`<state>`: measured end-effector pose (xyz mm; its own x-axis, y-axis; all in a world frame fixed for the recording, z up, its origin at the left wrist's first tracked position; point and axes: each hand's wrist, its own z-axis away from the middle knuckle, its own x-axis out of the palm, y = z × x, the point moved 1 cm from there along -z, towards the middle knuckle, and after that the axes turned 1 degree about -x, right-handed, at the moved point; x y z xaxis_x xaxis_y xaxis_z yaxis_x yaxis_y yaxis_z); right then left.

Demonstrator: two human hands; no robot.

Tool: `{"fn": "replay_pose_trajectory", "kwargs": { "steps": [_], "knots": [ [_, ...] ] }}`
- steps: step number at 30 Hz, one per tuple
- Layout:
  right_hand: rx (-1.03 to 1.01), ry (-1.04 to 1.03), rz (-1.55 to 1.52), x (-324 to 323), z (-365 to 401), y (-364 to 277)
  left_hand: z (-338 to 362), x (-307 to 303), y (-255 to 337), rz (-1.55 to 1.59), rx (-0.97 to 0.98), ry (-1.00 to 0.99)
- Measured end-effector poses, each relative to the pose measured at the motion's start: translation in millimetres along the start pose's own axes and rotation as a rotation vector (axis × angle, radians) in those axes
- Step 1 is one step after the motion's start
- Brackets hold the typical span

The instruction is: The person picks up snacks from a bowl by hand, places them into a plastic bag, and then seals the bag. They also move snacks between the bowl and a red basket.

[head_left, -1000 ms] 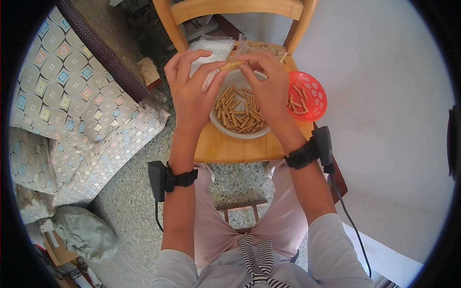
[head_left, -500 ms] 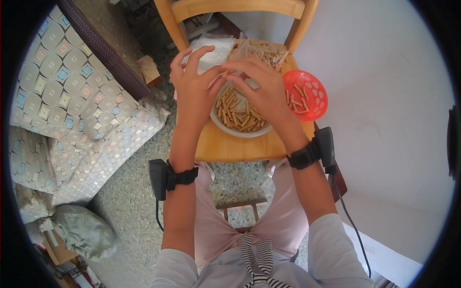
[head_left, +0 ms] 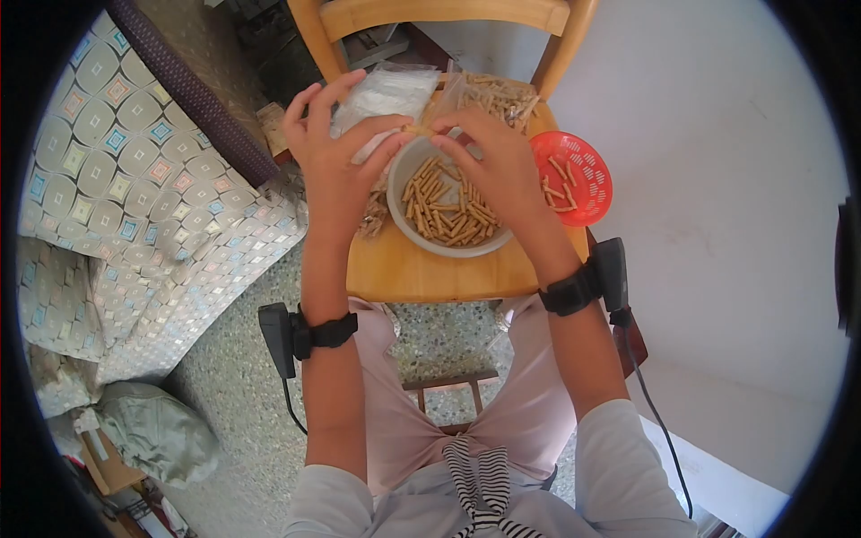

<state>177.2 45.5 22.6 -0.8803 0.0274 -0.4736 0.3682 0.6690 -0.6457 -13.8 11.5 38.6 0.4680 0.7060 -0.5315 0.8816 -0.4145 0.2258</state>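
My left hand (head_left: 345, 157) pinches one end of a short tan stick-like piece (head_left: 419, 131) between thumb and index finger, its other fingers raised. Closed at the fingertips near the piece's other end is my right hand (head_left: 493, 166). Both hands are over the far edge of a pale round bowl (head_left: 397, 215). Many similar tan sticks (head_left: 453, 222) lie in that bowl. Right of my right hand, a red plastic basket (head_left: 594, 179) holds several of them. A clear bag (head_left: 498, 97) of pieces lies behind my right hand, partly hidden by it.
Everything rests on a wooden chair seat (head_left: 430, 285) with a backrest (head_left: 444, 18) beyond. Clear plastic bags (head_left: 390, 94) lie at the back left. More brownish bits (head_left: 375, 217) show beside the bowl. A white wall (head_left: 717, 179) stands right, a patterned cover (head_left: 134, 170) left.
My left hand has moved left, away from my right hand, widening the gap between their fingertips. The bowl's left rim and the bits beside it are now uncovered.
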Motion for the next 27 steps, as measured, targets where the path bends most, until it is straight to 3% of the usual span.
{"fn": "replay_pose_trajectory", "kwargs": {
  "steps": [7,13,16,18,20,21,23,24,26,27],
  "knots": [
    [-0.055,-0.120,0.083,10,3,4,2,8,16,0.136,0.007,-0.118],
    [0.026,-0.105,-0.046,12,4,-2,-1,0,-3,0.073,-0.068,-0.010],
    [0.084,-0.038,-0.110,10,1,-6,0,-5,-13,0.124,-0.187,0.048],
    [0.131,-0.021,-0.126,8,1,-1,2,-8,-18,0.072,-0.390,0.142],
    [0.031,-0.224,0.097,11,7,16,4,-11,-27,-0.059,-0.331,0.115],
    [0.032,-0.224,0.096,14,14,24,6,-12,-33,-0.190,-0.271,0.087],
    [-0.031,-0.526,0.293,20,24,33,17,-7,-44,-0.229,-0.288,0.010],
    [-0.030,-0.524,0.293,21,26,32,22,-2,-48,-0.267,-0.304,-0.064],
    [0.284,-0.863,0.328,27,32,33,33,4,-49,-0.273,-0.362,-0.159],
    [0.283,-0.863,0.328,28,32,34,36,6,-49,-0.279,-0.420,-0.256]
  ]
}}
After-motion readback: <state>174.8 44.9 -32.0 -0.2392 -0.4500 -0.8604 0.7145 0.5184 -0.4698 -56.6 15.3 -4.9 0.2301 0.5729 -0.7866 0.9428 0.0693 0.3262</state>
